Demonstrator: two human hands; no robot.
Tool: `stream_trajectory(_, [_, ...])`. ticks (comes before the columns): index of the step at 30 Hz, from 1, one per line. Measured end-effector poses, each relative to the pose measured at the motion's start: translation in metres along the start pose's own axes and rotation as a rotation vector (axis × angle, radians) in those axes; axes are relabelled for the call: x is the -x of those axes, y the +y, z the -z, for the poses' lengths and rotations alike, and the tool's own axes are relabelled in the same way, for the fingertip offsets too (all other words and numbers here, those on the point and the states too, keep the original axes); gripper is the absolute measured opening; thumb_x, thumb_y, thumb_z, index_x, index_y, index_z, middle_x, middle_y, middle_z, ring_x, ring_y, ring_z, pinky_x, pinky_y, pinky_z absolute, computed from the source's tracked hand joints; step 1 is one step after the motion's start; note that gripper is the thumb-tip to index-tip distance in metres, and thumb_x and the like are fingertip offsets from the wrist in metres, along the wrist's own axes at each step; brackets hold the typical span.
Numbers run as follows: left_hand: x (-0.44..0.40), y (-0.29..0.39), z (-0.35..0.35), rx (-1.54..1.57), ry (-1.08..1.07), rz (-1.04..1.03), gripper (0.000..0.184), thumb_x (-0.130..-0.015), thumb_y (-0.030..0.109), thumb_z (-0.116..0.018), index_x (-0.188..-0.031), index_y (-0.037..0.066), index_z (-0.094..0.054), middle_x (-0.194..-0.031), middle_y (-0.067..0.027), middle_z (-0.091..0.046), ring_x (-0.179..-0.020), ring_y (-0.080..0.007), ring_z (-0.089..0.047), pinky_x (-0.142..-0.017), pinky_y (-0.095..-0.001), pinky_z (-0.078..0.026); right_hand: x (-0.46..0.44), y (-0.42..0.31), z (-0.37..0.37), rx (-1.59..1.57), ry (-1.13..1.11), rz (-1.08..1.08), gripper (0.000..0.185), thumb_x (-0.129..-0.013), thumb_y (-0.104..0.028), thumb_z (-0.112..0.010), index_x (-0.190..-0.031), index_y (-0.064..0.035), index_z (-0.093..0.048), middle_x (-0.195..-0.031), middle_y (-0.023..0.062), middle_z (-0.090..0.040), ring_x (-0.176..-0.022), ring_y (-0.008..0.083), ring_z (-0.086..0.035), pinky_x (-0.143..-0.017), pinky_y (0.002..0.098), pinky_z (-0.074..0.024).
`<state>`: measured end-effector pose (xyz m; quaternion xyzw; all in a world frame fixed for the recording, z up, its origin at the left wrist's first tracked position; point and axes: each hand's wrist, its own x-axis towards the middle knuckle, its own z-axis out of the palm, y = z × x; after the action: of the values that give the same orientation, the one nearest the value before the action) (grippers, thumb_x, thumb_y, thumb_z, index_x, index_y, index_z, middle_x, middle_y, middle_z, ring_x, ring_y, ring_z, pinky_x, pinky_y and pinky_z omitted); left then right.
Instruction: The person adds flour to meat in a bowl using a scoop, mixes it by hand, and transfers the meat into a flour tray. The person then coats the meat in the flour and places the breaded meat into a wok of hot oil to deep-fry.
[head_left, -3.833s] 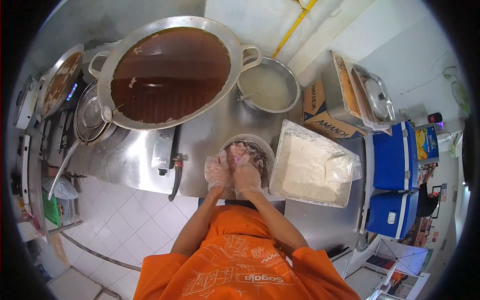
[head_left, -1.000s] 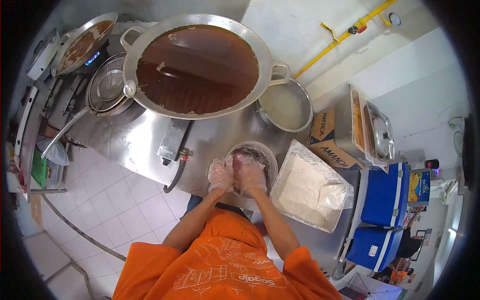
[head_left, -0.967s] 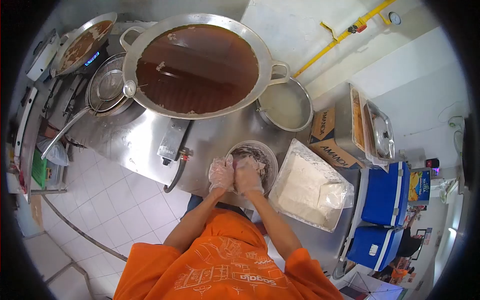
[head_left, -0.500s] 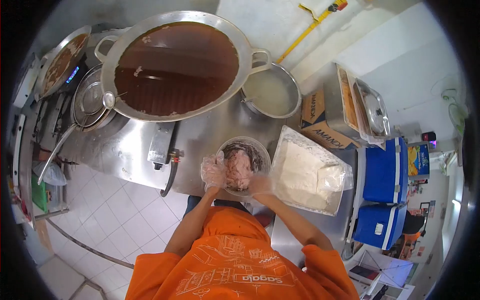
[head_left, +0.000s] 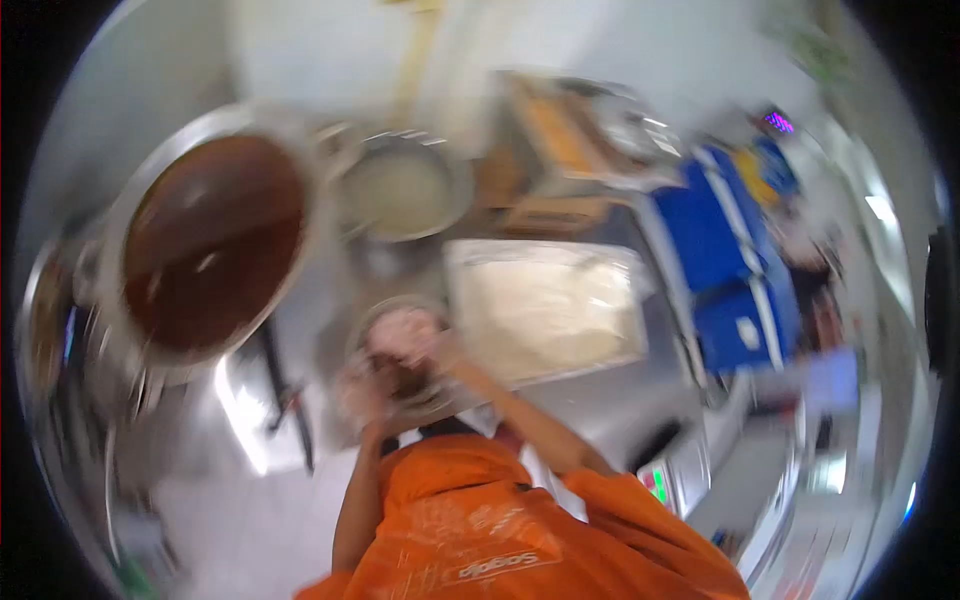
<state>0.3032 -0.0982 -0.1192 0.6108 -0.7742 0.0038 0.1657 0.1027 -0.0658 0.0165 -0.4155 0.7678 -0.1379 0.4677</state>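
Observation:
A round bowl (head_left: pixel 446 405) stands on the steel counter in front of me, holding raw pinkish meat (head_left: pixel 398 334). My left hand (head_left: pixel 368 392), in a clear plastic glove, is against the bowl's left side; motion smears its fingers. Over the bowl's right part, my right hand (head_left: pixel 442 352) touches or nearly touches the meat, and its fingers are blurred too. Just right of the bowl lies a rectangular tray (head_left: pixel 448 262) filled with pale flour (head_left: pixel 545 310).
A large wide pan (head_left: pixel 118 225) of brown oil stands at the left. Behind the bowl is a pot (head_left: pixel 462 190) of cloudy liquid. A cardboard box (head_left: pixel 555 213), blue cooler boxes (head_left: pixel 715 230) and a scale with a green display (head_left: pixel 655 484) are on the right.
The view has swung to the right, so the counter items shift left and a scale shows. My right hand has moved from the bowl's right rim inward to the meat. The picture is blurred now.

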Motion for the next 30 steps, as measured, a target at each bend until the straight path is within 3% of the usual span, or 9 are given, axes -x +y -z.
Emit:
stream_trajectory(3, [0.001, -0.013, -0.052, -0.055, 0.130, -0.105, 0.061, -0.092, 0.054, -0.053, -0.131, 0.007, -0.052, -0.126, -0.0172, -0.058, -0.112, -0.0388, -0.057, -0.091, -0.0497, -0.047, -0.022, 0.002, -0.074, 0.459, 0.230, 0.177, 0.017, -0.083, -0.023, -0.063, -0.074, -0.0087, -0.061, -0.060, 0.0068, -0.052, -0.057, 0.0281, -0.053, -0.052, 0.0438, -0.0459])
stream_trajectory(5, [-0.039, 0.036, 0.076, 0.581, -0.235, 0.533, 0.056, -0.096, 0.052, -0.048, -0.120, 0.002, -0.060, -0.115, -0.0213, -0.062, -0.103, -0.0400, -0.059, -0.089, -0.0479, -0.048, -0.021, -0.011, -0.086, 0.564, 0.201, 0.196, 0.016, -0.080, -0.023, -0.064, -0.076, -0.0075, -0.063, -0.063, 0.0086, -0.056, -0.061, 0.0281, -0.056, -0.054, 0.0430, -0.0478])
stream_trajectory(12, [-0.037, 0.024, 0.061, 0.630, -0.204, 0.481, 0.051, -0.097, 0.045, -0.050, -0.105, -0.002, -0.066, -0.102, -0.0271, -0.063, -0.096, -0.0429, -0.060, -0.083, -0.0485, -0.047, -0.087, 0.031, -0.032, 0.703, 0.070, 0.509, 0.022, -0.071, -0.022, -0.069, -0.082, -0.0033, -0.070, -0.074, 0.0147, -0.069, -0.074, 0.0279, -0.070, -0.063, 0.0401, -0.0546])
stream_trajectory(16, [-0.025, 0.018, 0.037, 0.582, -0.026, 0.374, 0.048, -0.096, 0.044, -0.053, -0.102, -0.003, -0.066, -0.097, -0.0273, -0.063, -0.091, -0.0421, -0.061, -0.079, -0.0499, -0.047, -0.053, -0.005, -0.064, 0.402, 0.187, -0.035, 0.030, -0.061, -0.018, -0.077, -0.088, -0.0044, -0.072, -0.094, 0.0185, -0.071, -0.088, 0.0306, -0.071, -0.073, 0.0406, -0.0566])
stream_trajectory(18, [-0.031, 0.033, 0.078, 0.632, -0.129, 0.386, 0.048, -0.096, 0.043, -0.053, -0.101, -0.004, -0.065, -0.096, -0.0272, -0.063, -0.089, -0.0421, -0.061, -0.079, -0.0499, -0.047, 0.015, -0.054, -0.038, 0.463, 0.177, 0.212, 0.041, -0.058, -0.021, -0.080, -0.093, -0.0028, -0.073, -0.095, 0.0185, -0.071, -0.091, 0.0288, -0.070, -0.080, 0.0387, -0.0557])
stream_trajectory(20, [-0.012, 0.003, 0.007, 0.523, 0.287, 0.102, 0.047, -0.095, 0.041, -0.055, -0.100, -0.004, -0.065, -0.095, -0.0266, -0.062, -0.086, -0.0416, -0.060, -0.077, -0.0496, -0.047, 0.034, -0.065, -0.015, 0.540, -0.216, 0.188, 0.038, -0.062, -0.025, -0.076, -0.091, -0.0021, -0.073, -0.093, 0.0185, -0.071, -0.089, 0.0272, -0.069, -0.079, 0.0412, -0.0544])
stream_trajectory(21, [-0.011, -0.006, -0.019, 0.468, 0.497, -0.046, 0.046, -0.095, 0.040, -0.055, -0.099, -0.005, -0.065, -0.095, -0.0262, -0.062, -0.085, -0.0413, -0.060, -0.077, -0.0495, -0.047, 0.015, -0.041, -0.020, 0.551, -0.169, 0.173, 0.035, -0.063, -0.026, -0.074, -0.089, -0.0026, -0.073, -0.091, 0.0172, -0.071, -0.088, 0.0270, -0.069, -0.077, 0.0416, -0.0539])
stream_trajectory(24, [-0.031, 0.016, 0.040, 0.584, -0.006, 0.430, 0.044, -0.095, 0.038, -0.057, -0.097, -0.006, -0.064, -0.092, -0.0259, -0.062, -0.084, -0.0403, -0.060, -0.078, -0.0499, -0.046, 0.053, -0.066, 0.031, 0.754, 0.003, 0.024, 0.024, -0.067, -0.028, -0.068, -0.078, -0.0062, -0.072, -0.086, 0.0123, -0.071, -0.083, 0.0261, -0.069, -0.071, 0.0438, -0.0526])
stream_trajectory(30, [-0.031, -0.005, 0.002, 0.508, 0.106, 0.049, 0.045, -0.097, 0.035, -0.054, -0.094, -0.009, -0.064, -0.090, -0.0286, -0.063, -0.084, -0.0411, -0.059, -0.076, -0.0498, -0.046, -0.017, -0.030, -0.057, 0.525, 0.541, 0.172, 0.023, -0.057, -0.025, -0.077, -0.065, -0.0049, -0.070, -0.071, 0.0156, -0.069, -0.071, 0.0284, -0.070, -0.059, 0.0408, -0.0539])
